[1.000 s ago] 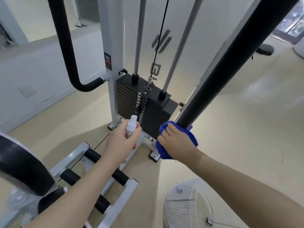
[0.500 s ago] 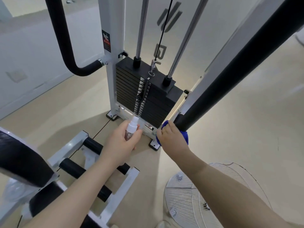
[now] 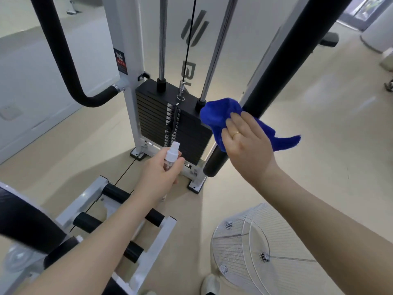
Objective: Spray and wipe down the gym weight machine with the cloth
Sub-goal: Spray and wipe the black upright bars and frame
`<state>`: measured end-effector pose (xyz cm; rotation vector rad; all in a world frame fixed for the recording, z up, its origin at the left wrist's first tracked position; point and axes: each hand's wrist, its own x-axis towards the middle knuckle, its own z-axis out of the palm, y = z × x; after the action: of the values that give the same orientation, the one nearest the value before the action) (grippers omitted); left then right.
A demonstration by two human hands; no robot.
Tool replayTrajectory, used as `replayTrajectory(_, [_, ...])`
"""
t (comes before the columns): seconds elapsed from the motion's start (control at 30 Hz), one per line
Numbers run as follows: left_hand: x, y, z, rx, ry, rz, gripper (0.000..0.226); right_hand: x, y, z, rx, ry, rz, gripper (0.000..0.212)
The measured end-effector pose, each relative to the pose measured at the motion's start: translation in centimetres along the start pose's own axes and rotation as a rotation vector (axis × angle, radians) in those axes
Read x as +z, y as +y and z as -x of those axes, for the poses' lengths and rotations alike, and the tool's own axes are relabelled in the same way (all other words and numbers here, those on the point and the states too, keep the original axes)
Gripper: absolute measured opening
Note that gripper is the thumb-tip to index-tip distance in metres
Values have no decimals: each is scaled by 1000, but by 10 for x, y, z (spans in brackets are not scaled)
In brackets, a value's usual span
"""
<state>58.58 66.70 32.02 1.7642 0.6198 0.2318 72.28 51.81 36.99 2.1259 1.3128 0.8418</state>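
Note:
The white-framed weight machine (image 3: pixel 125 39) stands ahead with its black weight stack (image 3: pixel 153 116) between two chrome guide rods. A black padded bar (image 3: pixel 282 60) slants down from the upper right to a free end near the floor. My right hand (image 3: pixel 246 147) presses a blue cloth (image 3: pixel 219 113) against this bar, a little above its lower end; a loose corner of the cloth hangs out to the right. My left hand (image 3: pixel 159 173) holds a small clear spray bottle (image 3: pixel 171 155) with a white nozzle, upright, in front of the weight stack's base.
A curved black padded handle (image 3: pixel 63 67) juts out at the left of the frame. Black foot rollers on a white base (image 3: pixel 119 209) lie below my left arm. A white wire fan guard (image 3: pixel 255 252) stands at the lower right. The floor is beige.
My right hand has slid the blue cloth up the slanted black bar from its lower end, and the cloth now spreads wider. My left hand and the bottle stayed near the stack's base.

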Motion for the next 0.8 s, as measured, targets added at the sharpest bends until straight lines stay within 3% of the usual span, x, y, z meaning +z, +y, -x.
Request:
replayTrajectory(0.13, [4,-10,5,23,32,-4,7,42,-74,32,-204,-310,-53,40])
replayTrajectory(0.2, [6,-11,8,39,61,-37,9,51,-102,39,-288,-610,-160,34])
replayTrajectory(0.27, [9,-9,11,51,64,-46,9,67,-117,55,-204,-904,-525,23])
replayTrajectory(0.33, [18,-5,11,34,55,-26,9,76,-109,82,-2,-1126,-809,25])
replayTrajectory(0.4, [29,-2,8,26,49,-37,9,92,-94,109,273,-1081,-930,29])
replayTrajectory(0.47, [44,2,0,31,68,-53,12,112,-71,122,665,-920,-1065,32])
replayTrajectory(0.53, [59,4,-7,34,98,-47,21,123,-51,114,989,-731,-1378,21])
replayTrajectory(0.57, [70,5,-12,31,128,-52,24,129,-41,104,1055,-669,-1553,16])
replayTrajectory(0.6, [74,8,-14,36,163,-44,25,130,-36,92,1091,-589,-1724,14])
replayTrajectory(0.67, [94,12,-25,56,258,2,25,159,-28,68,1100,-415,-1816,8])
replayTrajectory(0.8, [108,7,-40,86,275,36,34,215,-45,25,751,-441,-1694,13])
